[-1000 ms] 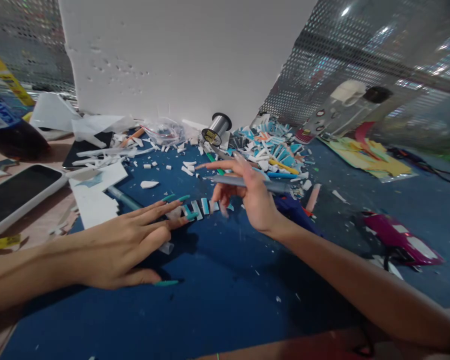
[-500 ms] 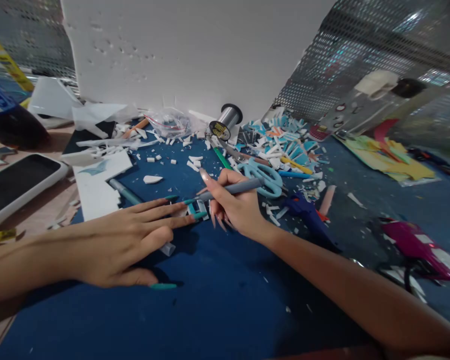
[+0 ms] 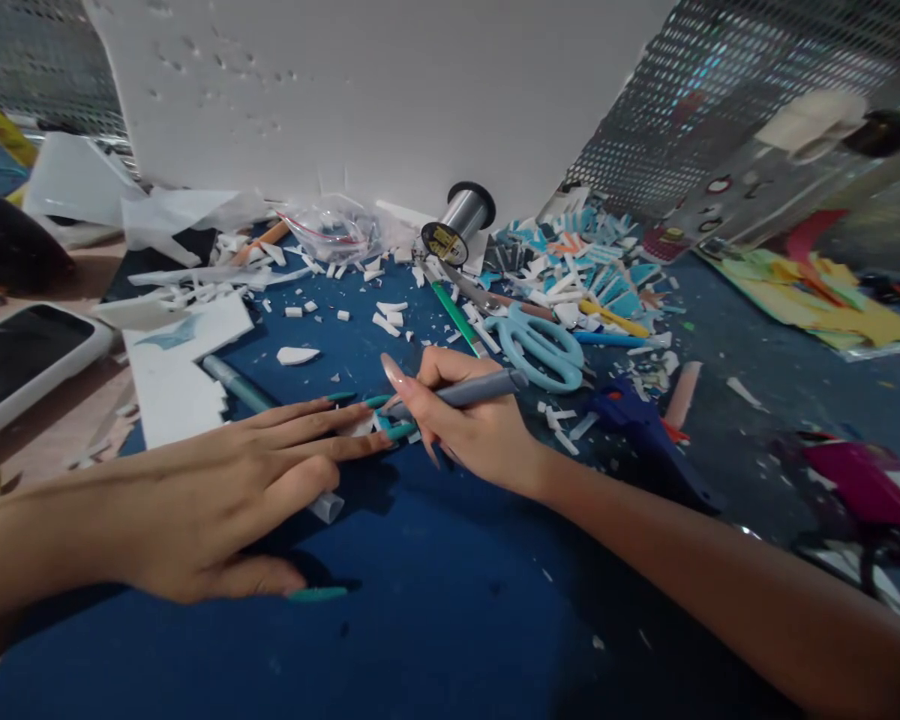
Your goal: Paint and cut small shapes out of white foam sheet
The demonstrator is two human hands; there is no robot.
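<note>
Currently, the person's left hand point(image 3: 247, 500) lies palm down towards the left edge of the blue bench point(image 3: 450, 600), its fingers stretched towards the bench's middle and its thumb well apart, nearer the front edge. It grips nothing; the ends of the fingers rest on and around some small blue and white pieces point(image 3: 381, 422), which sit a little left of the bench's centre and are largely covered. The right hand point(image 3: 469, 420), reaching in from the front right corner, has thumb and fingers closed round a grey pen-shaped tool point(image 3: 487, 388).

The relation that matters is at the tool's point. Its long axis runs nearly parallel to the bench's back edge, the butt towards the right edge and slightly farther back, the tip aimed left at the pieces. The pieces therefore lie left of the right hand and directly at the left hand's fingertips, so the left is nearer. Whether the tip touches a piece cannot be told, nor can the pieces' own long axes.

A translucent tube point(image 3: 328, 507) passes beneath the left hand, slanting from the back left towards the front. Behind the right hand, towards the back edge, lie light-blue scissors point(image 3: 516, 315) and a wire spool point(image 3: 469, 215).
</note>
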